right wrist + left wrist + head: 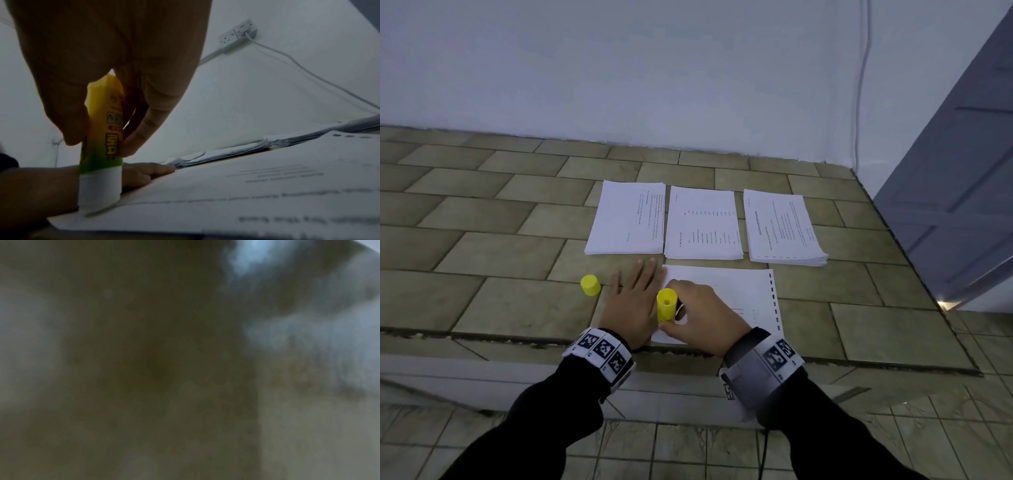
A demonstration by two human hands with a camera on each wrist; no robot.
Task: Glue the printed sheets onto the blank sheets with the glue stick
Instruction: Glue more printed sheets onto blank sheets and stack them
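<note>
A single sheet with printed lines lies on the tiled ledge in front of me. My right hand grips a yellow glue stick upright, its white end pressed down on the sheet's near left edge. My left hand lies flat on the tiles, fingers straight, its edge against the sheet's left side. The yellow cap stands alone to the left of that hand. The left wrist view is dark and blurred.
Three stacks of printed sheets lie side by side just beyond the single sheet. The ledge's front edge runs under my wrists. A white wall stands behind, a door at right, wall sockets with a cable.
</note>
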